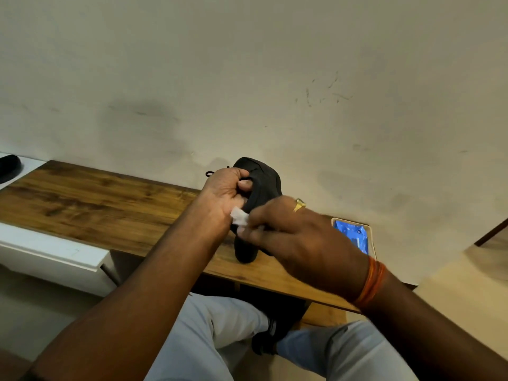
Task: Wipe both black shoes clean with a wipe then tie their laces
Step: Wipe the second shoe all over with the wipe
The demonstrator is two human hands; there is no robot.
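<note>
A black shoe (264, 180) stands tilted on the wooden table (90, 207), close to the wall. My left hand (225, 193) grips it at the collar, thumb curled over the opening, with a lace loop (210, 173) sticking out behind the fingers. My right hand (286, 229) holds a small white wipe (239, 217) against the shoe's near side; the hand is blurred. A second black shoe (9, 166) lies at the far left edge on a white surface, only partly in view.
A blue packet (353, 236) lies on the table's right end, just beyond my right hand. A white cabinet (52, 257) sits low at the left. My knees in grey trousers (225, 334) are below the table edge. The wall is directly behind the shoe.
</note>
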